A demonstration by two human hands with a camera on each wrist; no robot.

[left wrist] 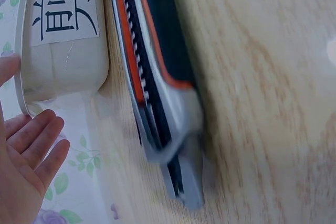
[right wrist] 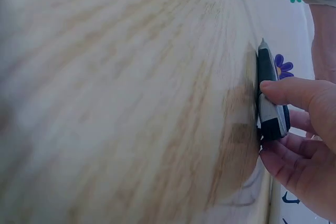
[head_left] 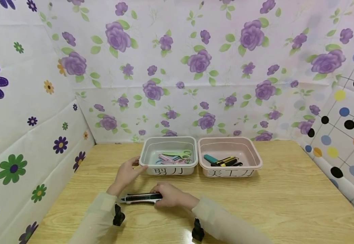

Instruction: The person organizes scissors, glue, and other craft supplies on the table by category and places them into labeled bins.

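Note:
My right hand grips one end of a utility knife, thumb on one side and fingers on the other. The knife lies level, low over the wooden table, its nose pointing left. Its grey, black and orange body fills the middle of the left wrist view, where no long blade shows. My left hand touches the front left corner of a grey-white bin. In the left wrist view its fingers are spread and fairly straight against the rim. Several scissors lie inside that bin.
Right beside it stands a pinkish bin with several utility knives inside. Both bins carry paper labels with black characters. Behind them hangs a flowered cloth, with patterned cloth along both sides of the table.

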